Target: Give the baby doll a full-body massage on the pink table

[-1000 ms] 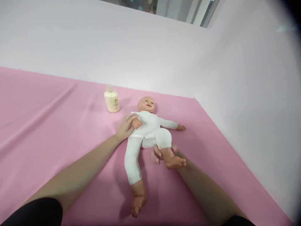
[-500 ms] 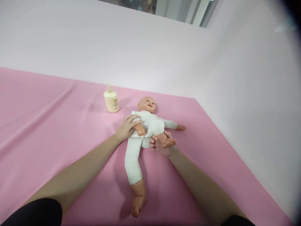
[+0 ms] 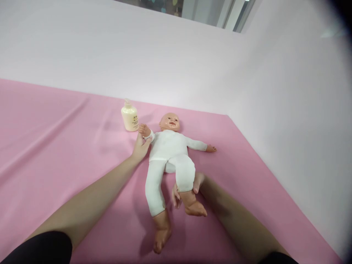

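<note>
A baby doll (image 3: 170, 145) with a white cloth body lies on its back on the pink sheet (image 3: 82, 165), its head pointing away from me. My left hand (image 3: 141, 147) is closed round the doll's forearm at the picture's left, with the doll's small hand showing above my fingers. Under the doll's bent leg (image 3: 185, 174), my right hand (image 3: 187, 190) wraps the lower leg just above the foot; part of my palm is hidden behind it. The doll's other leg (image 3: 156, 187) lies stretched toward me, and its other arm (image 3: 196, 144) is spread out to the right.
A cream pump bottle (image 3: 130, 117) stands upright on the sheet, close beyond my left hand. White walls (image 3: 123, 55) rise behind the sheet and along its right side. A window (image 3: 203, 13) shows at the top.
My left hand has swung the doll's arm from across its belly out to the left. My right hand has brought the bent leg down toward me, straightening it.
</note>
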Motion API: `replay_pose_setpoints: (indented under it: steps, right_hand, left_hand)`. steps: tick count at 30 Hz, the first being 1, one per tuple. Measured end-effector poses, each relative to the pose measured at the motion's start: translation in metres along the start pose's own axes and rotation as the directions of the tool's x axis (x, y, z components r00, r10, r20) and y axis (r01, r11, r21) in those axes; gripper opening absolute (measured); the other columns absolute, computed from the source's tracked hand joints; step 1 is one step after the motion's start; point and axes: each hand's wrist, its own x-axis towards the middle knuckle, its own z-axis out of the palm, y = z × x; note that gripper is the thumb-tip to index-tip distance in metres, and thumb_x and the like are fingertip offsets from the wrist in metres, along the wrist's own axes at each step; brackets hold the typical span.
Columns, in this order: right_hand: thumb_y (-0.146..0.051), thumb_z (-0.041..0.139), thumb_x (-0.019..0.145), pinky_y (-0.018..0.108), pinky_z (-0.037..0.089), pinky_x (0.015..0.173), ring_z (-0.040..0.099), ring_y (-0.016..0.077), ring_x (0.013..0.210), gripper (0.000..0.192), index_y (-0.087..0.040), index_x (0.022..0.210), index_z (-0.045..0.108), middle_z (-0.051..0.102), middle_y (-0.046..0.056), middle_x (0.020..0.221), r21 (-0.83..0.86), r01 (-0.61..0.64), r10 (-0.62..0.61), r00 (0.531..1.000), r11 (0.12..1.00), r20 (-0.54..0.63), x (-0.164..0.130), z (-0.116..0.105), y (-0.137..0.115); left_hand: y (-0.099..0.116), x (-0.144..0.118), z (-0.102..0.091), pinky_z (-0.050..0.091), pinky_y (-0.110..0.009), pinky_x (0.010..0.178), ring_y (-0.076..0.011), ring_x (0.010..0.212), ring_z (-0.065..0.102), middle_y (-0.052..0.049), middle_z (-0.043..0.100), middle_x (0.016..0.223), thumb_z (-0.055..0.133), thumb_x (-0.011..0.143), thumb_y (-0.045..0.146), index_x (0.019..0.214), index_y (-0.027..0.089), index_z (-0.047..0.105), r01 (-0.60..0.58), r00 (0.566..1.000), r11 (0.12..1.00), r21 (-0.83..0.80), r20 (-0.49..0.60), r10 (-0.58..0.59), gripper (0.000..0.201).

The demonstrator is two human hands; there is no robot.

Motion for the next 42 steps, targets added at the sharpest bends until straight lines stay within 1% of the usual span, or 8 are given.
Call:
replay_pose_setpoints:
  steps: [3,7,13,17,21,34,37,42]
  right_hand:
    - [-0.047,0.077,0.057,0.04,0.045,0.087,0.059,0.027,0.099,0.057,-0.01,0.097,0.06,0.061,0.018,0.105,0.043,0.047,-0.046,0.999,0.998,-0.017,-0.001,-0.002,0.001]
    - [-0.054,0.074,0.055,0.047,0.045,0.087,0.06,0.0273,0.094,0.056,-0.011,0.087,0.059,0.061,0.014,0.095,0.128,0.271,-0.256,0.959,0.954,-0.119,-0.008,-0.007,0.014]
    - [-0.067,0.06,0.063,0.048,0.047,0.081,0.058,0.0228,0.086,0.055,-0.016,0.08,0.051,0.057,0.007,0.087,0.087,0.487,-0.413,0.81,0.869,-0.415,-0.011,-0.005,0.013]
    - [-0.071,0.045,0.072,0.042,0.048,0.078,0.055,0.0189,0.081,0.055,-0.016,0.078,0.048,0.053,0.005,0.084,0.071,0.536,-0.383,0.684,0.841,-0.62,-0.007,0.003,0.001]
    - [-0.072,0.036,0.077,0.036,0.05,0.072,0.054,0.017,0.079,0.057,-0.016,0.077,0.048,0.053,0.005,0.082,0.101,0.548,-0.331,0.631,0.83,-0.701,-0.006,0.005,-0.007]
    - [-0.071,0.036,0.077,0.034,0.049,0.07,0.054,0.0175,0.079,0.057,-0.016,0.077,0.051,0.053,0.005,0.082,0.111,0.551,-0.323,0.627,0.827,-0.709,-0.007,0.003,-0.008]
    - [-0.073,0.037,0.076,0.035,0.049,0.071,0.055,0.0181,0.08,0.06,-0.015,0.078,0.052,0.053,0.005,0.083,0.088,0.54,-0.342,0.642,0.837,-0.686,-0.008,0.002,-0.005]
    - [-0.071,0.05,0.07,0.041,0.047,0.08,0.057,0.0211,0.084,0.06,-0.013,0.084,0.055,0.055,0.007,0.088,-0.008,0.515,-0.435,0.715,0.857,-0.548,-0.008,0.0,0.006]
  left_hand:
    - [0.003,-0.001,-0.001,0.04,-0.042,0.099,-0.0218,0.111,0.051,-0.012,0.053,0.116,0.048,0.085,0.031,0.118,0.016,0.042,-0.072,0.997,0.995,0.063,0.002,0.072,0.037]
    - [0.011,-0.004,-0.004,0.037,-0.044,0.099,-0.0233,0.11,0.049,-0.01,0.054,0.112,0.05,0.084,0.029,0.114,0.018,0.047,-0.267,0.963,0.937,0.227,0.092,0.252,0.032]
    - [0.022,-0.009,-0.006,0.033,-0.044,0.101,-0.0251,0.118,0.042,-0.01,0.048,0.125,0.048,0.084,0.024,0.122,0.022,0.049,-0.407,0.899,0.852,0.329,0.311,0.309,0.038]
    - [0.02,-0.008,-0.006,0.033,-0.045,0.1,-0.0254,0.119,0.041,-0.01,0.047,0.126,0.045,0.085,0.02,0.122,0.024,0.052,-0.467,0.865,0.81,0.355,0.375,0.335,0.038]
    - [0.018,-0.008,-0.006,0.032,-0.044,0.1,-0.025,0.119,0.041,-0.01,0.047,0.126,0.043,0.085,0.018,0.12,0.024,0.054,-0.501,0.843,0.785,0.363,0.408,0.349,0.037]
    - [0.021,-0.009,-0.006,0.032,-0.044,0.1,-0.0245,0.119,0.041,-0.009,0.048,0.126,0.042,0.085,0.016,0.118,0.024,0.056,-0.5,0.839,0.787,0.36,0.425,0.339,0.037]
    - [0.021,-0.008,-0.006,0.032,-0.044,0.101,-0.0247,0.118,0.043,-0.01,0.049,0.125,0.048,0.084,0.023,0.119,0.023,0.053,-0.436,0.879,0.84,0.322,0.351,0.322,0.036]
    - [0.01,-0.003,-0.002,0.037,-0.042,0.099,-0.0233,0.108,0.05,-0.01,0.056,0.112,0.052,0.083,0.032,0.114,0.018,0.05,-0.176,0.984,0.973,0.149,0.069,0.167,0.034]
